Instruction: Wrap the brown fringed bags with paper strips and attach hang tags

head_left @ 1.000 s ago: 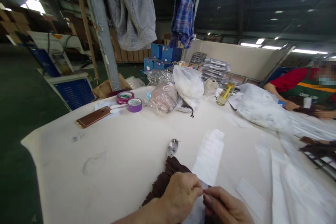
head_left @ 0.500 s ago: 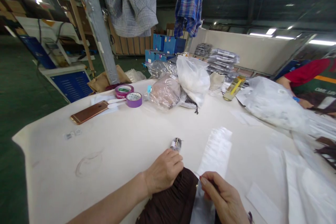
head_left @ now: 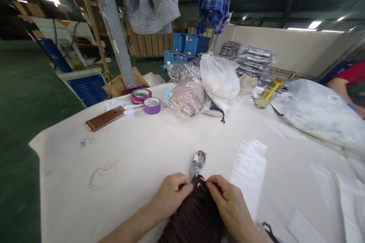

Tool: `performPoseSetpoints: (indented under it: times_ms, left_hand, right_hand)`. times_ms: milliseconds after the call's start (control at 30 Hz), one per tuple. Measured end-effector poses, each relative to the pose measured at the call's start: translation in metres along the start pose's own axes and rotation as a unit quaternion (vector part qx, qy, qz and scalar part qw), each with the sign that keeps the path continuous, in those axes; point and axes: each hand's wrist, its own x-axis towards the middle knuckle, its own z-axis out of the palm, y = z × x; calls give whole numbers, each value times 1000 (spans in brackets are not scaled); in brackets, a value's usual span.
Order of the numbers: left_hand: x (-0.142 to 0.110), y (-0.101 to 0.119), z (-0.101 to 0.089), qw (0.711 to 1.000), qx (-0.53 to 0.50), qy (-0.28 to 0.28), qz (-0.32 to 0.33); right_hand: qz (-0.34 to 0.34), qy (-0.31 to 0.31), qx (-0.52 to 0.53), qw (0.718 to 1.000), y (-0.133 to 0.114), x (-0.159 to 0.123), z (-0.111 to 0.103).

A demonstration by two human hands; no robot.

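A dark brown pleated bag (head_left: 196, 216), apparently of soft fabric, lies at the front of the table with its lower part out of the frame. My left hand (head_left: 171, 193) pinches its top edge from the left. From the right, my right hand (head_left: 230, 203) grips the same edge between thumb and finger. A small gold-coloured metal fitting (head_left: 199, 185) shows between my fingertips. Just beyond them, a plastic-wrapped metal clasp (head_left: 199, 159) rests on the table, seemingly joined to the bag. Beside my right hand lies a strip of white wrapping (head_left: 251, 171).
On the white table (head_left: 128, 152) lie a phone (head_left: 105, 118), purple tape rolls (head_left: 152, 105) and a bagged pinkish item (head_left: 188, 97). Farther back are a white plastic bag (head_left: 218, 78) and a yellowish bottle (head_left: 269, 93). A large plastic bag (head_left: 319, 110) sits near another person's arm (head_left: 340, 87).
My right hand has moved left and up to the bag's top edge, near my left hand. My left hand has shifted down off the wrapped clasp, uncovering it. The view has turned slightly left.
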Motion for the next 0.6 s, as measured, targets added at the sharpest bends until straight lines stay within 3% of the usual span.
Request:
performPoseSetpoints:
  times_ms: [133, 233, 400, 600]
  left_hand:
    - [26, 13, 0, 994, 32, 48, -93]
    - [49, 20, 6, 987, 66, 36, -139]
    - [71, 21, 15, 988, 62, 34, -136]
    - [67, 10, 20, 989, -50, 61, -122]
  right_hand:
    - [-1, 3, -12, 1000, 6, 3, 4]
    - [0, 4, -18, 1000, 9, 2, 6]
    - [-5, 23, -39, 999, 11, -2, 10]
    - [-19, 50, -32, 998, 13, 0, 11]
